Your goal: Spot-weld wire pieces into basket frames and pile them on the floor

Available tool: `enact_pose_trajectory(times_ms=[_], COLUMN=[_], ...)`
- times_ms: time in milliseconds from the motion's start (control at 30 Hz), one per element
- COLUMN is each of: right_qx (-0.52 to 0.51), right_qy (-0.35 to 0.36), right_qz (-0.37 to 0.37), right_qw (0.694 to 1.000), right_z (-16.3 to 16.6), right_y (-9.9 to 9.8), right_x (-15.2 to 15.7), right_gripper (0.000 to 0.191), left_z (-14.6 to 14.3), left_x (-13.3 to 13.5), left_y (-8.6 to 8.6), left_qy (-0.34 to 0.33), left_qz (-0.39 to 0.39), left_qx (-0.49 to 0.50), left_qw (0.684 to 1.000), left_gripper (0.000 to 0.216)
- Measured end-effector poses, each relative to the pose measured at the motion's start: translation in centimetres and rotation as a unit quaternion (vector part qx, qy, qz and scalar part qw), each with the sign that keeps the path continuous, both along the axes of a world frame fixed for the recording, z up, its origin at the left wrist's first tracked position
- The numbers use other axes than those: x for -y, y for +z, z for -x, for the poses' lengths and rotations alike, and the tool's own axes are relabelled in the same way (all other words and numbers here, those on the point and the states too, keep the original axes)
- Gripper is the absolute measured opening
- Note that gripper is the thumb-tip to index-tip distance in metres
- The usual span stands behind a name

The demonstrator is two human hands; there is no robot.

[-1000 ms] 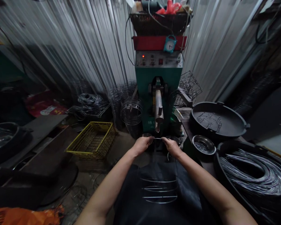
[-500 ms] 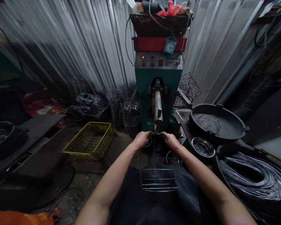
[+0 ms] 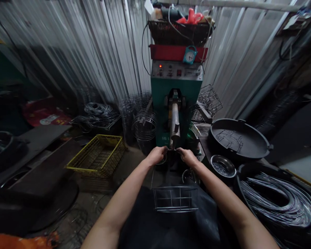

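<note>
Wire frame (image 3: 176,210), one: far edge pinched between the fingertips of left hand (image 3: 157,155) and right hand (image 3: 188,157), grid side nearer the body, above a dark apron (image 3: 171,233). Metal arm (image 3: 175,117) of green machine (image 3: 161,100): directly beyond the grip; contact with the wire too dim to confirm. Yellow basket (image 3: 110,136): left of grip. Steel bowl (image 3: 224,176), short wires inside: right. Coiled wire (image 3: 297,211): farther right.
</note>
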State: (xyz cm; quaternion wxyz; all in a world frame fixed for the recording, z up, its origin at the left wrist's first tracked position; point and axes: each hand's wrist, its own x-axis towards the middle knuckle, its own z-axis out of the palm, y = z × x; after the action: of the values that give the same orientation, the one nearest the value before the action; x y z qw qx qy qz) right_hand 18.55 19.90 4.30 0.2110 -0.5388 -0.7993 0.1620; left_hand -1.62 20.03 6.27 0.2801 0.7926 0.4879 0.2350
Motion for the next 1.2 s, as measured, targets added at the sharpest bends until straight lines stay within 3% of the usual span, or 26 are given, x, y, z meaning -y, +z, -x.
enact_pose_trajectory(times_ms=[400, 633, 1000, 1200], right_qx=[-0.044, -0.043, -0.076, -0.069], right_qy=[0.022, 0.026, 0.037, 0.029], right_qz=[0.014, 0.010, 0.026, 0.030], right_qw=[0.999, 0.999, 0.996, 0.997], right_z=[-0.4, -0.6, -0.4, -0.5], right_y=[-0.2, -0.6, 0.1, 0.4], right_x=[-0.6, -0.8, -0.7, -0.8], right_gripper=[0.023, 0.024, 0.020, 0.020], left_z=[-0.1, -0.3, -0.2, -0.3], left_x=[-0.4, -0.6, -1.2, -1.1], left_y=[-0.1, -0.6, -1.0, -0.3], left_qy=[-0.021, -0.009, -0.016, -0.008], left_qz=[-0.025, 0.002, -0.011, 0.009], left_qx=[-0.015, 0.011, 0.012, 0.001], left_qw=[0.999, 1.000, 1.000, 1.000], left_gripper=[0.021, 0.024, 0.023, 0.023])
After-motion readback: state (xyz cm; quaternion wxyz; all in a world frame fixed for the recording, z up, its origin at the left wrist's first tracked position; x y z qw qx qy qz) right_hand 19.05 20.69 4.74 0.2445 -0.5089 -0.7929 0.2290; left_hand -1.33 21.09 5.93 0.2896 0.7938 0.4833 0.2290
